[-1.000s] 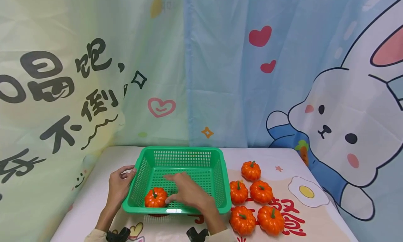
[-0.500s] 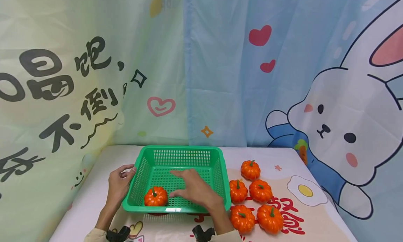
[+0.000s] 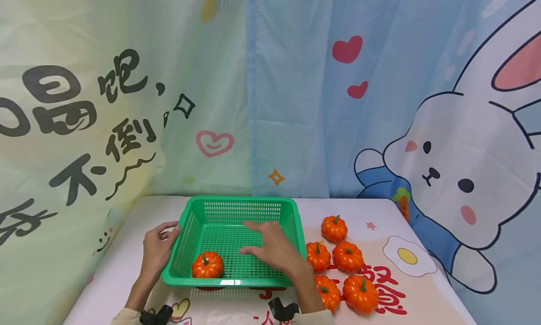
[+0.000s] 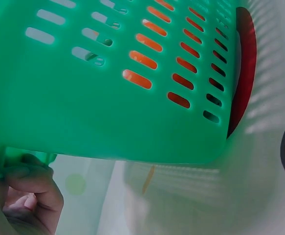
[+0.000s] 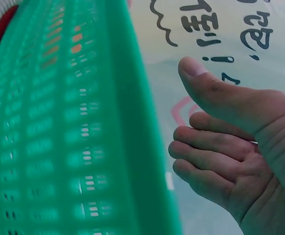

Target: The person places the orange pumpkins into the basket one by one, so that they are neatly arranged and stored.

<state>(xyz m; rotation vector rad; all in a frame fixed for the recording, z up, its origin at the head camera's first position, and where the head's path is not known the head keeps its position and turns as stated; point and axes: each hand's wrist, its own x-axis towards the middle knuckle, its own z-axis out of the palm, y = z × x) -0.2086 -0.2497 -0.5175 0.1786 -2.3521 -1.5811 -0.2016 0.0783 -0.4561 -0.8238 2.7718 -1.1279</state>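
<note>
A green plastic basket (image 3: 296,221) with slotted walls stands on the table, one orange toy pumpkin (image 3: 207,265) in its front left corner. My left hand (image 3: 157,250) grips the basket's left rim; in the left wrist view the curled fingers (image 4: 44,188) show at that rim. Over the right part of the basket hovers my right hand (image 3: 274,250), thumb and fingers spread apart, holding nothing. In the right wrist view the right hand (image 5: 230,147) shows beyond the basket rim (image 5: 142,127), its palm bare.
Several more orange toy pumpkins (image 3: 348,257) lie on the printed tablecloth (image 3: 414,297) just right of the basket. A printed curtain (image 3: 291,104) hangs behind the table's back edge.
My right hand has moved right and slightly up, away from the pumpkin in the basket. The left hand keeps its place on the rim.
</note>
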